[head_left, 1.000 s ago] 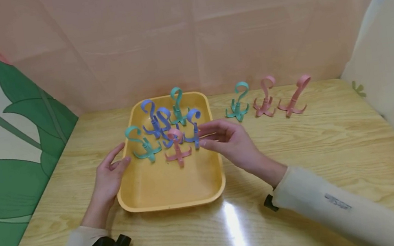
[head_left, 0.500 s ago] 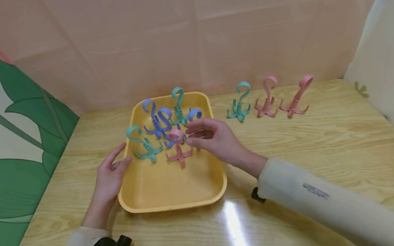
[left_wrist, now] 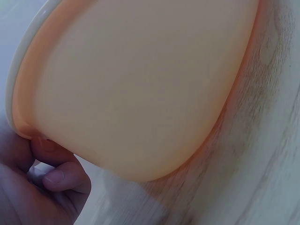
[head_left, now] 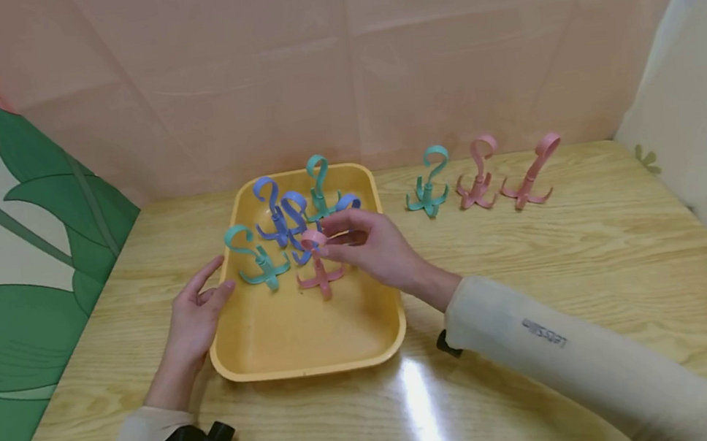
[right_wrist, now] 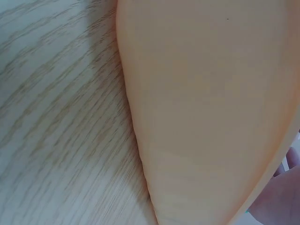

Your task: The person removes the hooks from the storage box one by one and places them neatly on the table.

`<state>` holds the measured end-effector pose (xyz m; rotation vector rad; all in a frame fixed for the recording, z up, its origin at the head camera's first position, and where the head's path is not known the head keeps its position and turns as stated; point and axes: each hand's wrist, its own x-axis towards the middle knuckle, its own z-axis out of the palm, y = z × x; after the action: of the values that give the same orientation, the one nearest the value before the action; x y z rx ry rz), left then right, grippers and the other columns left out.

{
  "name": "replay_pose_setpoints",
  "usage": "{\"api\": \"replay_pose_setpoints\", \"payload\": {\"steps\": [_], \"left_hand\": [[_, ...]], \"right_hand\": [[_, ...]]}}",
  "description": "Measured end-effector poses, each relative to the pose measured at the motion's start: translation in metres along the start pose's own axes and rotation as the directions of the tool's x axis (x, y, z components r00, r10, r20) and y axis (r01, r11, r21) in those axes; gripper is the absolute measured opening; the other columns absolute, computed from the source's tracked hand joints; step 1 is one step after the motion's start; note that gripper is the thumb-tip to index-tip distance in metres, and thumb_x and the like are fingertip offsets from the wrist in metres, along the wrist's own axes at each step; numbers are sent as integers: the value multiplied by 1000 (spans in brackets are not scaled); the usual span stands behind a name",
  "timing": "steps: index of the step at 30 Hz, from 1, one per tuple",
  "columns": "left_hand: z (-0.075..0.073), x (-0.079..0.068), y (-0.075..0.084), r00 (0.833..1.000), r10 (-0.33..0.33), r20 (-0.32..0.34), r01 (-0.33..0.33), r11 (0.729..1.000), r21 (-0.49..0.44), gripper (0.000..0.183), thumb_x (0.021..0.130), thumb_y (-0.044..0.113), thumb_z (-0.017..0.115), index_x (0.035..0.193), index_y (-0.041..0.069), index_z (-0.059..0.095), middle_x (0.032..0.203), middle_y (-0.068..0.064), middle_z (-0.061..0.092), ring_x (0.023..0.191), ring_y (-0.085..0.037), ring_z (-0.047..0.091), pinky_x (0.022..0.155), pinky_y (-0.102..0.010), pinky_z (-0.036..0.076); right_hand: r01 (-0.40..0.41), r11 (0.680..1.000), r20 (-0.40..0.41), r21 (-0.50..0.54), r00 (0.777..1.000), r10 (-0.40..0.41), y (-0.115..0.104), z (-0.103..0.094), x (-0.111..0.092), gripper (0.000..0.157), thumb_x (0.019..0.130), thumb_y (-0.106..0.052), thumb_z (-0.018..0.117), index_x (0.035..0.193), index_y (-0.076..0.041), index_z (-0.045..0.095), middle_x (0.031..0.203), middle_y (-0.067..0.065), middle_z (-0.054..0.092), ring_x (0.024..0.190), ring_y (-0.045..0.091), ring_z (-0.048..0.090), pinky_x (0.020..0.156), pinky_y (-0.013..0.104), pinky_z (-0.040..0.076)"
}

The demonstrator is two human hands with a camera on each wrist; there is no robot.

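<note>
My left hand (head_left: 196, 317) grips the left rim of a yellow plastic tray (head_left: 304, 337), thumb over the edge; the left wrist view shows curled fingers (left_wrist: 63, 176) at the rim. Over the tray, my right hand (head_left: 373, 251) holds its thumb and forefinger around the curled top of a pink claw-shaped hanging hook (head_left: 321, 279), with a gap between them. Whether they touch it I cannot tell. Behind the right hand, a blue hook (head_left: 349, 201) is mostly hidden. Two more blue hooks (head_left: 271, 212) and two green ones (head_left: 264, 266) stand or lean in the tray.
Right of the tray, on the wooden table (head_left: 565, 268), a green hook (head_left: 428, 193) and two pink hooks (head_left: 474, 187) stand in a row. A pink cloth backdrop (head_left: 348, 67) rises along the table's back edge.
My right hand has left the blue hook at the tray's right side and moved left to the pink hook's top. The left hand and tray have stayed put.
</note>
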<state>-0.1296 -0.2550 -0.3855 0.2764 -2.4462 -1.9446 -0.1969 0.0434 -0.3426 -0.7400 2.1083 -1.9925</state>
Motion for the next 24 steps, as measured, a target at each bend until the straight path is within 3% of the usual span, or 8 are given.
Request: {"api": "replay_pose_setpoints", "payload": {"steps": [12,24], "left_hand": [[0,0,0,1000,-5,-1,5,1000,-12,58,104,28,60,157,21,37,97,-9,73,84,-18,71,67,-31,60],[-1,1,0,1000,-10,3,10,1000,2,59,104,29,60,157,21,37,97,-9,72,84,-17,70,67,-30,59]], "right_hand": [[-48,998,-1,43,999,48,-2,7,1,28,90,1,74,118,4,70,113,14,72,99,26,71,89,34,57],[-5,1000,-40,13,999,6,1,8,2,24,87,1,77,110,4,73,105,15,74,93,23,71,83,31,58]]}}
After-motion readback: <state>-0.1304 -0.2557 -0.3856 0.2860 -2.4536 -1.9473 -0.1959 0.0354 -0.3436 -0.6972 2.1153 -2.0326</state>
